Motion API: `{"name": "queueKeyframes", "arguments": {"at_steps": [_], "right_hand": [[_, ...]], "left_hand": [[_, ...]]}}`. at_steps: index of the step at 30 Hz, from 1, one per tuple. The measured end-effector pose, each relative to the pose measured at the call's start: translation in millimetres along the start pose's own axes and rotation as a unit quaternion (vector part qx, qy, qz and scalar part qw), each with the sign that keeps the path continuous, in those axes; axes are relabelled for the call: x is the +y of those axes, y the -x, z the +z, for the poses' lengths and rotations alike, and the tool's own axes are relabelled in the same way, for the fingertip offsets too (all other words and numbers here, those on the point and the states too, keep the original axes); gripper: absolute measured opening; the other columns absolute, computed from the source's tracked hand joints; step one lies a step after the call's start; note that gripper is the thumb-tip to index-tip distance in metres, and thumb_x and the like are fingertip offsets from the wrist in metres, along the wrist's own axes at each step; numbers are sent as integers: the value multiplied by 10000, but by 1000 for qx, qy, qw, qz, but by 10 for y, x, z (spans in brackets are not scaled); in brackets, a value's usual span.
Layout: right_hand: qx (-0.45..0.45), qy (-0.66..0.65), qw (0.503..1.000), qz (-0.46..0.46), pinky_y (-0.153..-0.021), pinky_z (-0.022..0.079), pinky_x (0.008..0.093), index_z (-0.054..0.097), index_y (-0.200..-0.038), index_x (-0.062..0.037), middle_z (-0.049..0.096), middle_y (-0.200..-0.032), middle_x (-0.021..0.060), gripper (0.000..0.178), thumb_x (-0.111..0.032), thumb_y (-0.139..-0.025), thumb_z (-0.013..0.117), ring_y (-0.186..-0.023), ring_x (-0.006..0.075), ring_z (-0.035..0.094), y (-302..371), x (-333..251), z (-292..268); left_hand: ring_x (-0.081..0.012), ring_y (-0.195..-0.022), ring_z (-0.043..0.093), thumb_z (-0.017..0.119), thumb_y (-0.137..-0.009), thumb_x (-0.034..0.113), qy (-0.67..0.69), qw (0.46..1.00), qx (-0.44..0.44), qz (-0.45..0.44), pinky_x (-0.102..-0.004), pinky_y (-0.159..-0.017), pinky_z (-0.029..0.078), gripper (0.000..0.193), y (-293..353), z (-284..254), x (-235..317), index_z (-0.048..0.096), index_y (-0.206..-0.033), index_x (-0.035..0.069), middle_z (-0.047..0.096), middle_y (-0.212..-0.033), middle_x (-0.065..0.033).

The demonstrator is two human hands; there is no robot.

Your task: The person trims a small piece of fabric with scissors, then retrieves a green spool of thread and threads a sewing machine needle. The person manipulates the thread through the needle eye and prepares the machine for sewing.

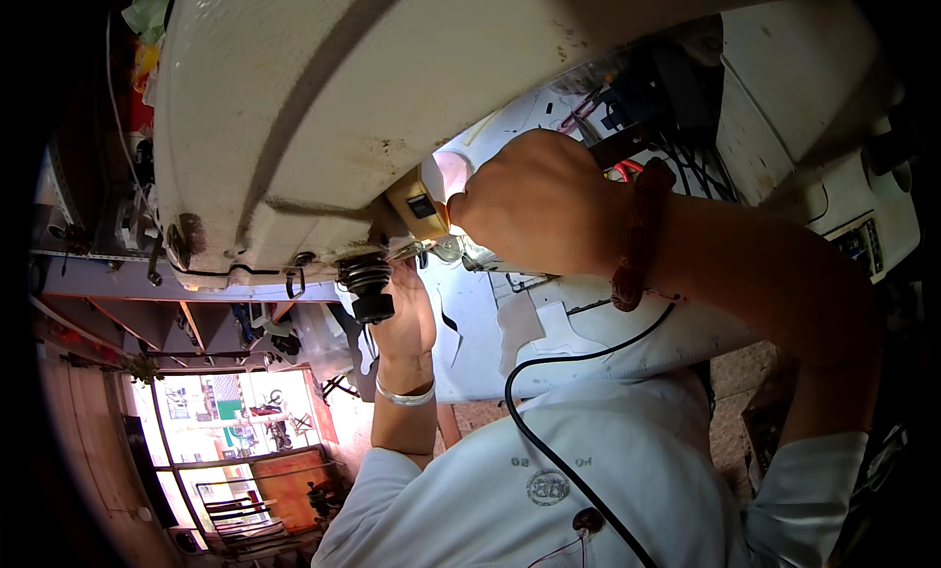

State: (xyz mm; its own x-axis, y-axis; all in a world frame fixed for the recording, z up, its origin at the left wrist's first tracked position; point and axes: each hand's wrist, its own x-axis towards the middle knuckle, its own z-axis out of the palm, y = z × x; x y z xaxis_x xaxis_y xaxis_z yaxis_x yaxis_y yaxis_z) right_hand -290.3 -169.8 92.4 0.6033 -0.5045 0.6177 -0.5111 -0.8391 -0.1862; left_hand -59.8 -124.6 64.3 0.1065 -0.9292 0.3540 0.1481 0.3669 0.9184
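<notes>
A large cream sewing machine fills the upper part of the view. On its end sits a dark spring tension knob. My left hand reaches up behind that knob, palm partly showing; its fingers are hidden by the machine. Close to the needle area is a small yellowish box with a black switch. My right hand is closed beside this box, its fingers curled toward the lit spot under the machine arm. Whatever it grips, if anything, cannot be made out.
Flat cut pieces, one a grey piece, lie on the white worktable. Dark tools and wires crowd beneath the machine arm. A black cable loops across the front of my shirt. Shelves stand to the left above a bright window.
</notes>
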Motion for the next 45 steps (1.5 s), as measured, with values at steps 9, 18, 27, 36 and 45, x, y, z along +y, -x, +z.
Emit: {"name": "queueKeyframes", "arguments": {"at_steps": [9,18,27,36,45], "right_hand": [[3,-12,998,60,-541,494,369,655,-708,-79,626,-636,92,72,-113,-674,601,-624,251,637,-20,-60,96],[9,-33,995,93,-545,497,374,665,-668,-58,622,-634,106,82,-118,-634,622,-630,258,635,-46,-73,121],[40,-73,993,86,-555,478,413,622,-751,-66,604,-638,116,81,-110,-684,612,-624,288,618,-5,-36,225],[-1,106,959,263,-480,466,392,589,-725,-101,590,-567,76,196,-230,-870,561,-524,269,605,911,450,1056],[23,137,955,261,-786,470,357,624,-1034,-67,578,-1024,77,282,-158,-771,669,-955,257,538,962,161,1020]], "left_hand": [[-187,-997,552,475,-953,362,16,1000,0,-2,-352,-944,397,362,7,-45,-30,548,-1127,53,613,-1074,-59],[-188,-1020,545,489,-946,346,21,1000,-1,3,-351,-959,382,345,11,-127,-68,556,-1112,51,608,-1097,-62],[-183,-1086,513,444,-963,341,12,999,-42,-3,-365,-978,368,365,29,-144,-48,524,-1188,64,578,-1174,-53],[-128,-909,510,714,-778,93,-293,955,-24,43,-264,-842,394,329,85,98,-53,561,-1055,3,583,-979,-29],[-265,-1078,487,700,-715,50,-373,905,92,180,-338,-896,398,99,158,215,-14,623,-775,35,612,-1080,-80]]}}
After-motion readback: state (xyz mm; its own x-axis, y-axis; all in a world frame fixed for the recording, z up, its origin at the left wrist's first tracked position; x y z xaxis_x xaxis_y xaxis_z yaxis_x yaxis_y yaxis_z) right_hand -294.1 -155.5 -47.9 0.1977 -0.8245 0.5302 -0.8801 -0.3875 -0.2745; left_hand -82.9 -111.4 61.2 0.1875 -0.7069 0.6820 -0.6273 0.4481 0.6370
